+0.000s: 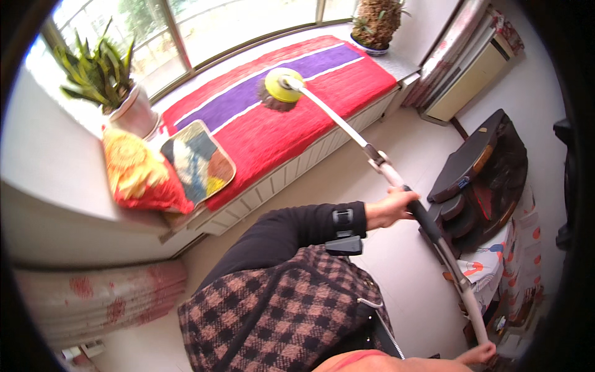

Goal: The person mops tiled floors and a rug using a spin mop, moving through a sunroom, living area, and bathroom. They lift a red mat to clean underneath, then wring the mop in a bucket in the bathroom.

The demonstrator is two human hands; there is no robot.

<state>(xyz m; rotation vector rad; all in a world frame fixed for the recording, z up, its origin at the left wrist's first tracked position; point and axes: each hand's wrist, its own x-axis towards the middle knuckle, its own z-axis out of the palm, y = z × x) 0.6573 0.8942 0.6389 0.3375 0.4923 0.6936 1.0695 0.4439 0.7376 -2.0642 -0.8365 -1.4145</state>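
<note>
A long-handled brush has a yellow round head (282,86) with dark bristles, which rests on or just above a red and purple fleecy mat (297,122). Its jointed white pole (337,116) slants from the window seat towards the lower right. My left hand (391,208) is wrapped around the pole beside the black grip (424,216). At the pole's lower end, near the picture's bottom edge, my right hand (479,354) grasps the pinkish tube. The mat covers the window seat (279,181), whose front is white panelling.
A potted snake plant (132,111), a red and yellow cushion (139,174) and a patterned small mat (200,162) are at the left end. Another potted plant (376,25) stands at the far end. A black padded chair (479,181) and a heater-like cream unit (465,81) stand right.
</note>
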